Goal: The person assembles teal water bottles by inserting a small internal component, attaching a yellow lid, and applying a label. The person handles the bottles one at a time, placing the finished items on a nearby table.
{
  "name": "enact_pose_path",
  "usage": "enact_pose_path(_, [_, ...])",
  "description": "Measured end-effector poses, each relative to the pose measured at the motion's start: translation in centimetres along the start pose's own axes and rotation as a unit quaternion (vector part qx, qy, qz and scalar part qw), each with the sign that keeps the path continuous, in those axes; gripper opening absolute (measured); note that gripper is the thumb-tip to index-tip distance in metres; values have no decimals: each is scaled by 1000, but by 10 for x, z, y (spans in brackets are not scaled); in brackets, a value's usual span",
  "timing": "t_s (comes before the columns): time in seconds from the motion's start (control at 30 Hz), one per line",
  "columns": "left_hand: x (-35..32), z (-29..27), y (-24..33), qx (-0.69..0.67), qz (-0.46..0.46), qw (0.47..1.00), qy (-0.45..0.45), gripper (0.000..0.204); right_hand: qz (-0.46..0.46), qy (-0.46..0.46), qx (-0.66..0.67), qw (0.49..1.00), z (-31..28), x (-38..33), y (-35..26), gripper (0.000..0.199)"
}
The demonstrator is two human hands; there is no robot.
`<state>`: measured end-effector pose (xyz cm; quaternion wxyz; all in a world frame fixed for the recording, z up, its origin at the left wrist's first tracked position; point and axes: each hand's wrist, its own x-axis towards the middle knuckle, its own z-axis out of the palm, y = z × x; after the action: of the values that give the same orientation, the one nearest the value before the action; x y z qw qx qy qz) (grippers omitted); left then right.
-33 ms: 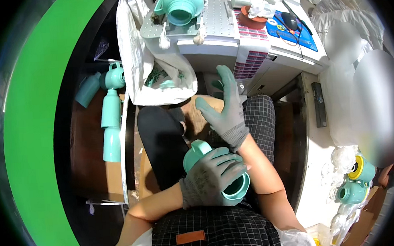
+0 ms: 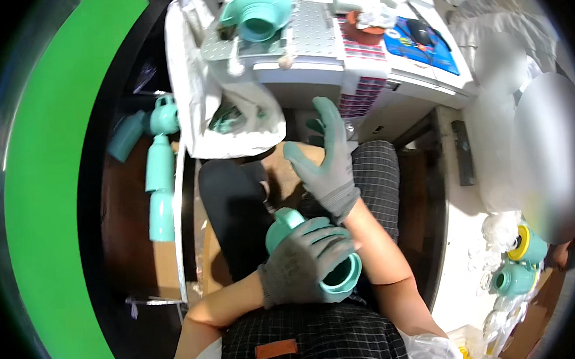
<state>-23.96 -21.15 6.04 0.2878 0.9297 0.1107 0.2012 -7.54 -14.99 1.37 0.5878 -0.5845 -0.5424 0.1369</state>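
A teal jug-like bottle (image 2: pixel 277 235) lies tilted across my lap, its loop handle pointing away and its wide round mouth facing down to the right. My left hand (image 2: pixel 298 260), in a grey glove, wraps over its middle from above. My right hand (image 2: pixel 329 161), gloved in grey with a green palm side, is raised beyond the bottle with fingers and thumb spread. Nothing shows in it. My left hand hides part of the bottle's body.
A white sack (image 2: pixel 188 74) holding green scraps hangs ahead to the left. Another teal bottle (image 2: pixel 269 8) lies on the machine's perforated metal plate (image 2: pixel 312 32). Several teal bottles (image 2: pixel 160 163) fill the left side; more bottles (image 2: pixel 514 278) stand right, near a person.
The whole view has shifted slightly. My left hand stays on the bottle, and my right hand keeps its spread pose.
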Motion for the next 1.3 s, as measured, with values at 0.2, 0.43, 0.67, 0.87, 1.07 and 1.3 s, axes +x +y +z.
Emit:
enact_pose_path(0.2, [17,-33,-27,-105,-28,994,15,70,40,26,-65,997,-87,-78,27,17])
enact_pose_path(0.43, [48,19,-41,-131,46,989,-45,80,222,373,-297,851,-276,-221,32,15])
enact_pose_path(0.67, [66,18,-26,-105,106,988,-38,81,322,147,-677,645,-381,-244,71,19])
enact_pose_path(0.87, [58,20,-34,-75,66,995,-30,90,172,195,-666,699,-372,-237,90,21])
enact_pose_path(1.07, [47,33,-27,-77,-4,996,42,111,137,158,-250,946,-239,-147,11,18])
enact_pose_path(1.3, [41,4,-28,45,82,995,25,54,-137,-67,-226,962,-144,-100,-44,20])
